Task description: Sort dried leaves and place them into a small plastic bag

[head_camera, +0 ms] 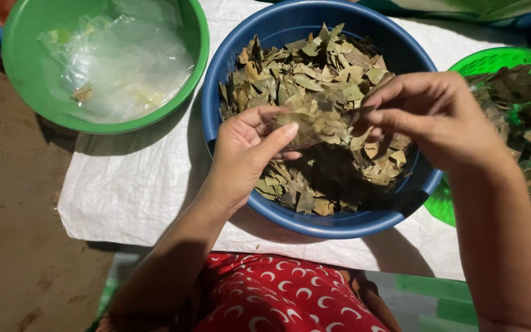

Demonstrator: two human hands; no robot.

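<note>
Basin of dry leaves (321, 117) sits centre on the woven sheet (136, 178). Bowl w/ plastic bags (102, 61) at 10 o'clock, just beside it. Mesh basket w/ more leaves (511, 110) at 3 o'clock, touching the basin. Left hand (247, 154) & right hand (431, 117) over the basin, one leaf (314, 120) btwn them. Patterned lap (278, 295) at 6 o'clock.

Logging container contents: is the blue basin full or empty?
Partly full: dry leaves cover the blue basin floor, well below its rim.
</note>
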